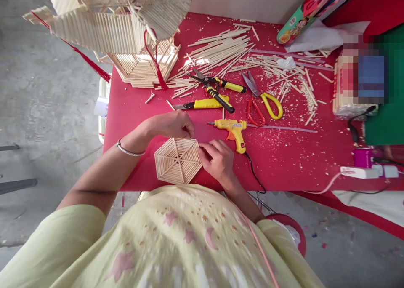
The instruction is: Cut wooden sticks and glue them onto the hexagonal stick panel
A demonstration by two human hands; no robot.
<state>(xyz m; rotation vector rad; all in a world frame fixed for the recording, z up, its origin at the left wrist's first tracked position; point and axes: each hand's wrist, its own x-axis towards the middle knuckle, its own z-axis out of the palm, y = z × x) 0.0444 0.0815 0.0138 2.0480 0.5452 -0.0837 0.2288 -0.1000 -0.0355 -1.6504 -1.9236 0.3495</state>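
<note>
Flat hexagonal panel of pale wooden sticks (177, 160), ribbed with radial spokes, lying at the near edge of the red table (284, 153), just in front of the body. Left hand (175, 124) curled over the panel's far corner, fingertips pinched shut on its rim; right hand (217, 158) closed on the right corner, thumb and forefinger pressing there, possibly on a single stick, too small to tell. Judged as a fitting or pressing step at that upper-right edge. Next move likely calling for steady hold and glue: yellow hot glue gun (232, 130) lying just beyond the right hand. Further out, yellow utility knife (202, 104), yellow-handled snips (217, 89), red-and-yellow scissors (261, 100), loose pale sticks (221, 48), and a large stick-built lantern model (126, 31).
</note>
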